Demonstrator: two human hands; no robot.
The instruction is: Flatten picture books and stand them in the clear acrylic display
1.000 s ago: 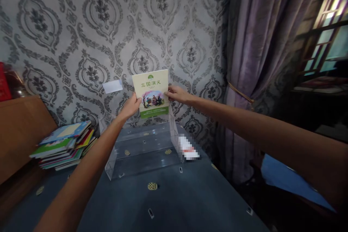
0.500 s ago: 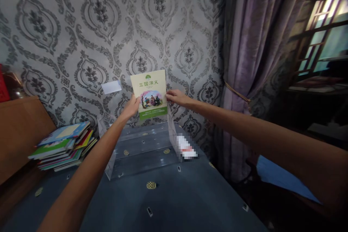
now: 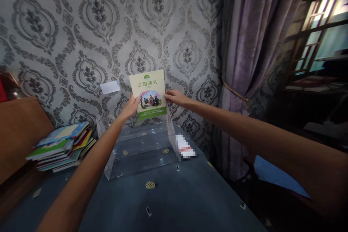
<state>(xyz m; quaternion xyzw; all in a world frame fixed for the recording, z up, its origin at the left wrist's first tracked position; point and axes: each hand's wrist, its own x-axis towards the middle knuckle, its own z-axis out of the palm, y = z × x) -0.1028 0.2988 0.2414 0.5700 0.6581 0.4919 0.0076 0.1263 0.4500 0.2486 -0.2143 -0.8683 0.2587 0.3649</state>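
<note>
"What's above that clear rack [image 3: 172, 130]?"

"A book [image 3: 148, 94], nearly upright, cover facing us: 三国演义. The green band's [image 3: 152, 113] print is too small for me."

"And the hands?"

"Stretched forward, left hand [image 3: 131, 106] gripping its left edge, right hand [image 3: 177, 98] pinching its right."

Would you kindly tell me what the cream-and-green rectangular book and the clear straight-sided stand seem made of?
The book: apparently paper or card, with a matte-looking printed cover. The stand: probably smooth acrylic, perhaps glass, since the dark-blue patterned tabletop shows through it.
</note>
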